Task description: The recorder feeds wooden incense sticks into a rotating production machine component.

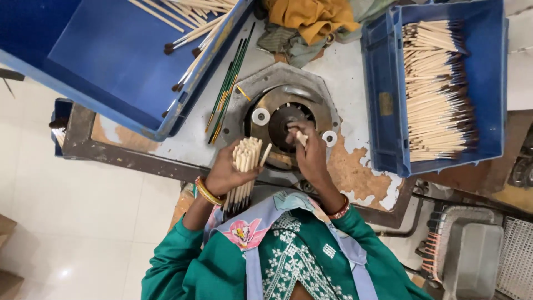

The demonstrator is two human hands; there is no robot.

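Observation:
My left hand (226,171) grips a bundle of pale wooden brush handles (245,161), ends pointing away from me. My right hand (311,155) pinches a single wooden brush handle (301,137) and holds its tip at the centre of a round metal machine head (286,116) set in a grey octagonal plate. Two white rollers (260,116) sit on either side of the head. Gold bangles are on my left wrist, a red one on my right.
A blue crate (383,105) at the right holds several stacked wooden brushes (436,91). A larger tilted blue crate (111,61) at the upper left holds more brushes. Green-handled brushes (227,89) lie on the worn table. Yellow cloth (311,19) lies at the back.

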